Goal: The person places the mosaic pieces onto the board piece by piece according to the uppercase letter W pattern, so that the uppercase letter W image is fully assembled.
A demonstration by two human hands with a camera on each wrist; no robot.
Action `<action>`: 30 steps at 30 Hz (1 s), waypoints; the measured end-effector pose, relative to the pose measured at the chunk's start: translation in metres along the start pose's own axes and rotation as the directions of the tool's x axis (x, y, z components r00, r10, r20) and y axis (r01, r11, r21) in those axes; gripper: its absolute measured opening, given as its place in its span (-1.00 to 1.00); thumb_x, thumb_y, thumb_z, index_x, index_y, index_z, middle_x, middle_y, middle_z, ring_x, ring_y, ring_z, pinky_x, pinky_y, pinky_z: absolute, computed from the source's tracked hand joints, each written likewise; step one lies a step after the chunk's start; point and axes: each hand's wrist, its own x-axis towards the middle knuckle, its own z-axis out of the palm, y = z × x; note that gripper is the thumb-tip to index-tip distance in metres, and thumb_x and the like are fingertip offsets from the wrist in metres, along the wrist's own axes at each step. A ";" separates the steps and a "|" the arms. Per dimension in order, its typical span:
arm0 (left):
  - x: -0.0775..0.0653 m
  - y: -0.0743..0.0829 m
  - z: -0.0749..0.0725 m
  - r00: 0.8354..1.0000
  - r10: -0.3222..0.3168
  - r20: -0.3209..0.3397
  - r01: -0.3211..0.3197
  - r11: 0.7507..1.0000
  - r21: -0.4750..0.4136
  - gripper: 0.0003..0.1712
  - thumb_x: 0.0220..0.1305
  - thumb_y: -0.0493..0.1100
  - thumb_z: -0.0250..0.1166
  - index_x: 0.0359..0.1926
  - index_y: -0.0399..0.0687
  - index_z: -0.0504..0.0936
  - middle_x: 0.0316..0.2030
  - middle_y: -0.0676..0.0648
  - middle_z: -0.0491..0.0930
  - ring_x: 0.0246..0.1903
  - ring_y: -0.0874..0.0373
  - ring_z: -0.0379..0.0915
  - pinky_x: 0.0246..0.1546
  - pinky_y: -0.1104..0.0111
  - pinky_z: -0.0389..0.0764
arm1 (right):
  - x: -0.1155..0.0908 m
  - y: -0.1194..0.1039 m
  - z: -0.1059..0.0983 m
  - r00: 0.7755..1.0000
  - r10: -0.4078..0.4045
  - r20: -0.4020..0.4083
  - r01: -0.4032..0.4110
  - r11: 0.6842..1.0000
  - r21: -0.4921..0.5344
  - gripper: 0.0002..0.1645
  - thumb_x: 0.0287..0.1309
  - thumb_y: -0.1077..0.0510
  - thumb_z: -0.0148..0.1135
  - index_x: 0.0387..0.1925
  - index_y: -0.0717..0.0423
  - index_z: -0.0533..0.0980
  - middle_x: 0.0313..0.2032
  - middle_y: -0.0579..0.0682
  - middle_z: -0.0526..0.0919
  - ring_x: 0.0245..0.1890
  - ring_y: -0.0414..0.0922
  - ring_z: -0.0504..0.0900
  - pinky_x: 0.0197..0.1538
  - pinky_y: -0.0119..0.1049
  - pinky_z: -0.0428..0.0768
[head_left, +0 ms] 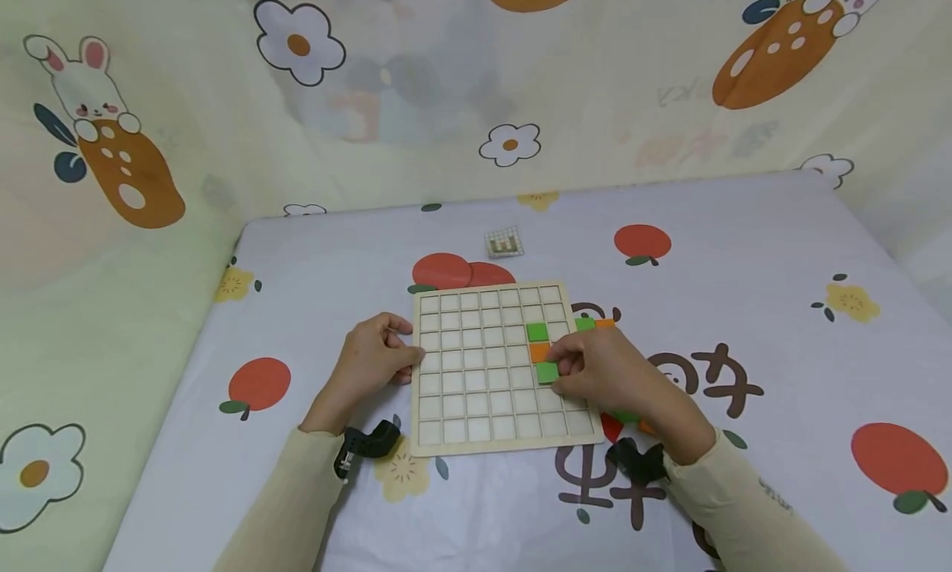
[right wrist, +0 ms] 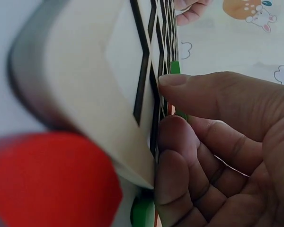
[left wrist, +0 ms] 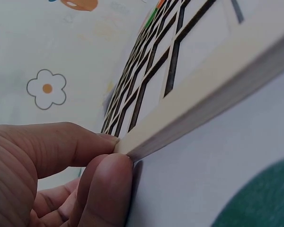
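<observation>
A pale wooden grid board (head_left: 476, 450) lies flat on the table, with square cells. My left hand (head_left: 375, 350) is at its left edge, thumb and index finger pinching the wooden rim (left wrist: 189, 109). Over the right part of the board, my right hand (head_left: 606, 369) pinches a green square tile (head_left: 546, 374) at the cells, its thumb and curled fingertips close to the surface. Just beyond that tile, an orange tile (head_left: 539, 353) and another green tile (head_left: 537, 332) sit in a column. In the right wrist view the thumb (right wrist: 199, 92) partly covers the green tile (right wrist: 175, 67).
More loose tiles lie right of the board, partly under my right arm: a green one (head_left: 585, 323), an orange one (head_left: 605, 323) and a red piece (head_left: 611, 427). A small gridded pattern card (head_left: 504, 242) lies behind the board. A printed curtain (head_left: 402, 159) hangs at the back.
</observation>
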 end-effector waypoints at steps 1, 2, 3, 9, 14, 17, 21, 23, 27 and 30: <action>0.000 0.000 0.000 1.000 -0.001 -0.003 0.001 1.000 0.000 -0.61 0.22 -0.32 0.46 0.04 -0.28 0.56 -0.44 -0.12 0.61 -0.64 0.19 0.61 -0.53 0.36 0.73 | 0.000 -0.001 0.000 1.000 -0.006 -0.001 0.006 1.000 -0.001 -0.76 0.02 0.34 0.53 -0.21 0.18 0.73 -0.49 -0.08 0.61 -0.41 -0.12 0.55 -0.36 -0.37 0.60; 0.000 0.000 -0.001 1.000 -0.001 -0.006 0.001 1.000 0.001 -0.61 0.23 -0.32 0.46 0.04 -0.28 0.56 -0.44 -0.12 0.62 -0.64 0.19 0.61 -0.53 0.36 0.73 | 0.001 -0.001 0.000 1.000 -0.011 -0.001 0.011 1.000 0.001 -0.76 0.02 0.34 0.53 -0.21 0.18 0.73 -0.49 -0.08 0.61 -0.41 -0.12 0.55 -0.37 -0.37 0.60; 0.000 0.000 -0.001 1.000 -0.002 -0.007 0.002 1.000 0.000 -0.61 0.23 -0.32 0.45 0.04 -0.28 0.56 -0.44 -0.12 0.62 -0.64 0.19 0.61 -0.53 0.36 0.72 | 0.001 -0.002 0.000 1.000 -0.013 -0.001 0.013 1.000 0.000 -0.76 0.02 0.34 0.52 -0.21 0.19 0.73 -0.50 -0.08 0.61 -0.41 -0.12 0.55 -0.37 -0.37 0.60; 0.001 0.002 -0.001 1.000 0.000 -0.002 0.000 1.000 -0.014 -0.61 0.22 -0.32 0.45 0.04 -0.28 0.56 -0.44 -0.13 0.61 -0.63 0.19 0.62 -0.52 0.36 0.73 | 0.001 -0.005 -0.001 1.000 0.015 -0.004 -0.015 1.000 -0.021 -0.72 0.02 0.32 0.50 -0.16 0.19 0.75 -0.48 -0.07 0.61 -0.39 -0.11 0.54 -0.36 -0.34 0.59; 0.002 0.003 0.001 1.000 0.006 0.001 -0.006 1.000 -0.013 -0.61 0.23 -0.33 0.45 0.05 -0.28 0.55 -0.44 -0.12 0.61 -0.64 0.19 0.61 -0.53 0.36 0.73 | -0.001 -0.005 -0.002 1.000 0.015 -0.011 -0.015 1.000 -0.023 -0.73 0.03 0.33 0.51 -0.16 0.20 0.75 -0.49 -0.08 0.61 -0.39 -0.12 0.54 -0.38 -0.35 0.58; 0.001 0.002 0.001 1.000 0.000 -0.006 0.000 1.000 -0.015 -0.61 0.23 -0.34 0.46 0.04 -0.27 0.56 -0.44 -0.12 0.60 -0.65 0.19 0.60 -0.53 0.36 0.72 | -0.001 -0.004 0.000 1.000 0.001 -0.014 -0.001 1.000 -0.024 -0.73 0.02 0.33 0.52 -0.17 0.19 0.76 -0.50 -0.10 0.60 -0.39 -0.13 0.54 -0.40 -0.37 0.58; 0.000 0.001 0.000 1.000 -0.007 -0.013 0.007 1.000 -0.017 -0.60 0.22 -0.34 0.48 0.04 -0.27 0.56 -0.44 -0.12 0.59 -0.64 0.19 0.60 -0.53 0.36 0.73 | 0.000 -0.004 0.001 1.000 -0.011 -0.013 0.011 1.000 -0.020 -0.73 0.02 0.33 0.52 -0.16 0.19 0.76 -0.50 -0.10 0.60 -0.39 -0.14 0.53 -0.42 -0.37 0.56; 0.000 0.000 0.000 1.000 -0.010 -0.014 0.010 1.000 -0.018 -0.60 0.22 -0.34 0.48 0.04 -0.27 0.56 -0.43 -0.12 0.59 -0.64 0.19 0.61 -0.53 0.36 0.73 | 0.000 -0.003 0.002 1.000 -0.011 -0.011 0.010 1.000 -0.019 -0.73 0.03 0.34 0.51 -0.16 0.19 0.76 -0.50 -0.10 0.59 -0.40 -0.14 0.53 -0.43 -0.37 0.56; 0.000 0.000 0.000 1.000 -0.010 -0.015 0.010 1.000 -0.013 -0.61 0.22 -0.33 0.48 0.04 -0.25 0.56 -0.43 -0.12 0.60 -0.64 0.19 0.61 -0.53 0.36 0.73 | 0.000 -0.003 0.002 1.000 -0.017 -0.005 0.017 1.000 -0.021 -0.70 0.04 0.34 0.49 -0.11 0.20 0.75 -0.48 -0.09 0.57 -0.40 -0.14 0.52 -0.45 -0.36 0.53; 0.001 -0.001 0.000 1.000 -0.005 -0.013 0.004 1.000 -0.010 -0.61 0.23 -0.33 0.47 0.04 -0.25 0.56 -0.43 -0.12 0.61 -0.64 0.19 0.61 -0.53 0.36 0.73 | -0.001 -0.002 0.003 1.000 -0.020 0.002 0.020 1.000 -0.016 -0.66 0.06 0.33 0.48 -0.06 0.21 0.73 -0.47 -0.08 0.55 -0.41 -0.14 0.51 -0.47 -0.36 0.51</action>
